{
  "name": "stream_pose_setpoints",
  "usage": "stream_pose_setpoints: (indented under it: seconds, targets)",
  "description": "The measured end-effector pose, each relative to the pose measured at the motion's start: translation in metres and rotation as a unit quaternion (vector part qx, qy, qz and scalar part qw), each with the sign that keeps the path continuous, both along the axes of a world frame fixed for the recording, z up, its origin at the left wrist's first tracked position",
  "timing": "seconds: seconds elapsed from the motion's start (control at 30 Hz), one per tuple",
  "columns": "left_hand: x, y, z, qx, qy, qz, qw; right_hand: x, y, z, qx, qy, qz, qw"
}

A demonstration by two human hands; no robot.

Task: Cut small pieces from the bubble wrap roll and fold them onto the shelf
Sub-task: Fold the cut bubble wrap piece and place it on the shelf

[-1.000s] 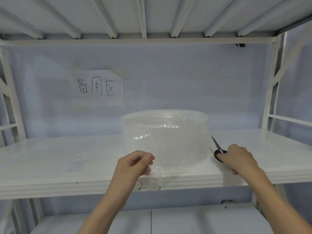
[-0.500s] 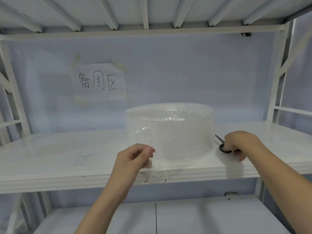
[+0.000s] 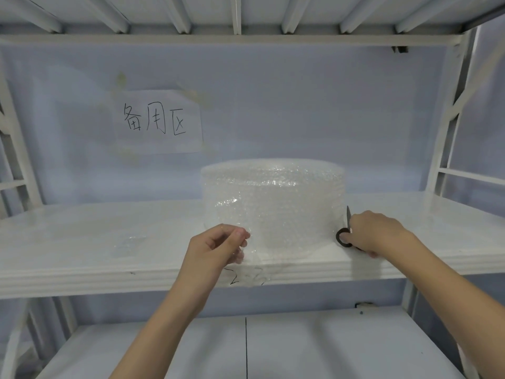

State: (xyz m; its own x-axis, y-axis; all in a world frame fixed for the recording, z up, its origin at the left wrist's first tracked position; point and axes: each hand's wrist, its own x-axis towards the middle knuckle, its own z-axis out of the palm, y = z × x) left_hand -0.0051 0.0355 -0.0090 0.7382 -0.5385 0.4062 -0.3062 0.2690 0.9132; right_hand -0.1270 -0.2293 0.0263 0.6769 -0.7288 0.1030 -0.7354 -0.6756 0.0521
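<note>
With the handwritten paper sign (image 3: 159,123) at ten o'clock, the left hand (image 3: 216,248) pinches the loose end of the bubble wrap roll (image 3: 273,206) at shelf (image 3: 82,242) centre, the right hand (image 3: 377,232) grips black-handled scissors (image 3: 345,233) at three o'clock, and no cut or folded piece shows yet.

A white sheet of paper with three handwritten black characters (image 3: 159,122) is taped to the pale blue back wall (image 3: 300,105). White metal ribs of an upper rack level (image 3: 235,15) run overhead. White diagonal frame braces (image 3: 453,105) stand at the right side.
</note>
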Motion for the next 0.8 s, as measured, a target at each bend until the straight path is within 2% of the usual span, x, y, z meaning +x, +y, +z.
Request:
stream_pose_setpoints:
  seconds: [0.1,0.17,0.2,0.27,0.33,0.4,0.47,0.63,0.8]
  targets:
    - [0.001,-0.002,0.001,0.003,0.001,-0.006,1.000,-0.005,0.007,-0.007,-0.076,-0.046,0.037,0.995]
    - [0.001,-0.003,0.003,0.009,-0.004,-0.012,1.000,-0.008,0.027,-0.007,-0.129,-0.154,0.083,0.976]
    - [0.002,-0.003,0.005,0.013,-0.011,-0.016,1.000,-0.011,0.043,-0.007,-0.144,-0.239,0.122,0.953]
    - [0.004,-0.004,0.009,0.018,-0.021,-0.022,0.999,-0.014,0.084,-0.005,-0.086,-0.416,0.210,0.881]
    - [0.007,-0.003,0.013,0.017,-0.019,-0.023,0.999,-0.008,0.118,0.000,0.069,-0.509,0.267,0.816]
    - [0.009,-0.002,0.015,0.007,-0.002,-0.035,0.999,0.005,0.136,0.002,0.196,-0.487,0.268,0.808]
    - [0.013,0.001,0.015,-0.001,0.013,-0.046,0.999,0.020,0.144,0.001,0.280,-0.450,0.274,0.803]
    - [0.023,0.014,0.013,-0.006,0.032,-0.035,0.999,0.052,0.153,-0.009,0.371,-0.421,0.281,0.779]
    - [0.039,0.032,0.009,-0.018,-0.034,0.051,0.998,0.071,0.164,-0.016,0.478,-0.415,0.253,0.732]
